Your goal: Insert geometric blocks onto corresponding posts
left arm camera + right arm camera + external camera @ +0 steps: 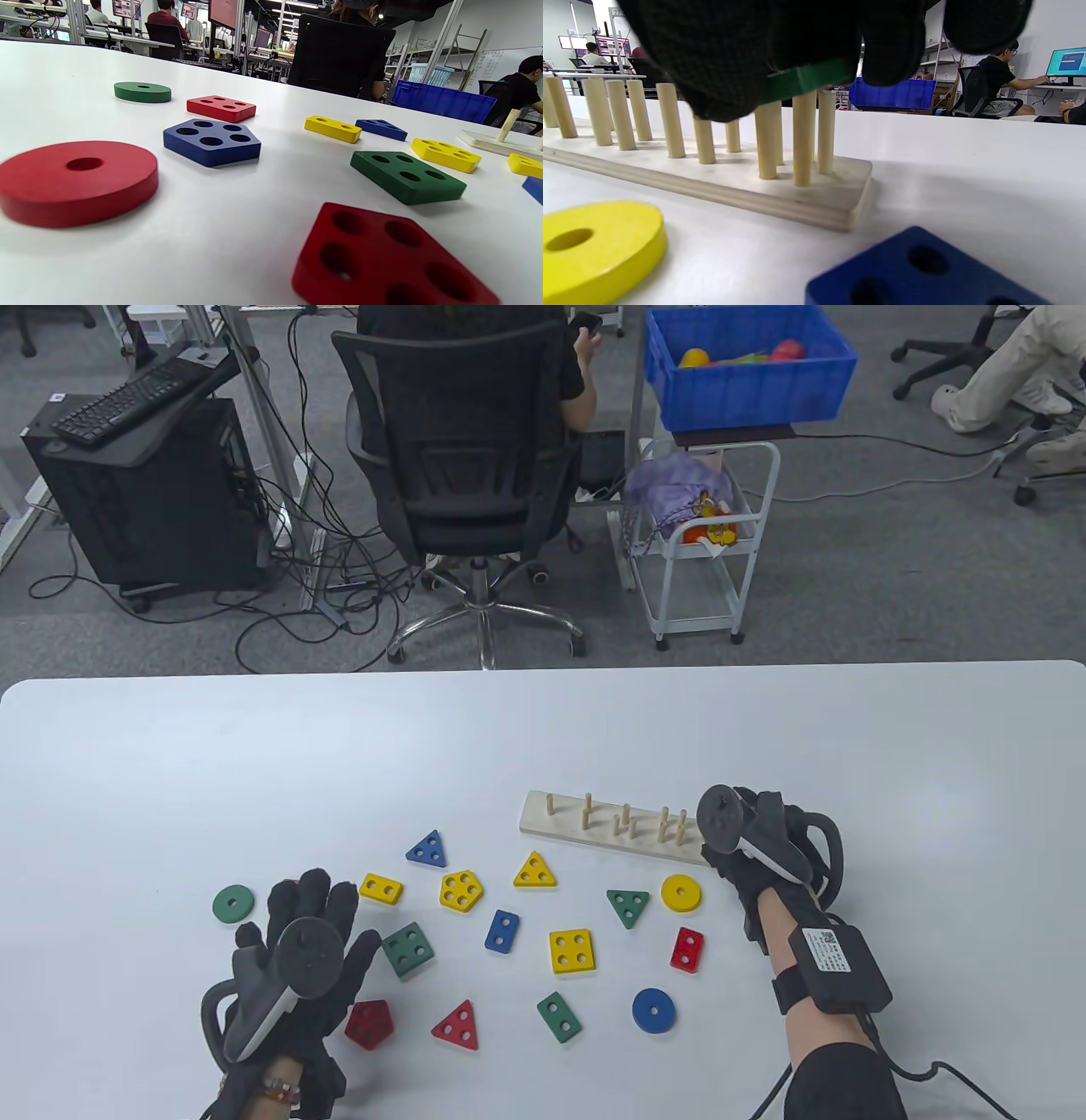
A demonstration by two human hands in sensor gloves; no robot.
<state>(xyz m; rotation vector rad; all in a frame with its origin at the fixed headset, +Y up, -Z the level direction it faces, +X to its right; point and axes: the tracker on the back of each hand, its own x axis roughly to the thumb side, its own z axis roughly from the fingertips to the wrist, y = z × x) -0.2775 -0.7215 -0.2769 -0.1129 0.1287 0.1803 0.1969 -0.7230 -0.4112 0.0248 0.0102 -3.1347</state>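
Green block (806,78) sits atop the pegboard (594,836) end posts, gripped by my right hand (755,848). Near the pegboard I count three yellow blocks with holes plus one yellow ring (680,893); my left hand (297,959) rests with fingers spread.

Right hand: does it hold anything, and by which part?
Yes. The right hand holds a green block by its edges, at the tops of the end posts. The block's shape is hidden.

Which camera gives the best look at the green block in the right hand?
Right wrist view: the green block shows between the gloved fingers, atop the posts. In the table view the right hand hides it. The left wrist view misses it.
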